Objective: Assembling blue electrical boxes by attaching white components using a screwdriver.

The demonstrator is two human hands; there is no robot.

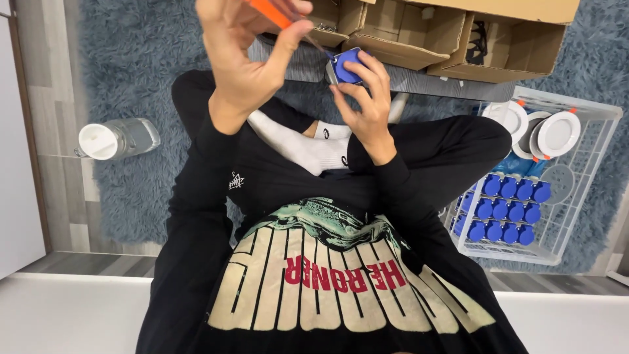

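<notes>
The person sits cross-legged on a shaggy blue-grey rug [141, 72], white socks [314, 147] showing between the knees. The image appears flipped, so I cannot tell for certain which hand is which; I take the one on the left of the picture as the left hand [246, 56]. It is raised and its fingers are curled tight around an orange-handled screwdriver [272, 13], whose thin shaft slants down to the right. The right hand [367, 98] pinches a small blue fitting [346, 65] between thumb and fingertips, held just above the lap, and the screwdriver's tip meets it.

Beyond the hands lies an open cardboard box [458, 33] with flaps spread. On the right stands a white wire basket [563, 216] holding rows of matching blue parts [504, 210] and a few round white lamp housings [557, 131]. On the left, at the rug's edge, a clear plastic jar with a white lid [118, 139] lies on its side.
</notes>
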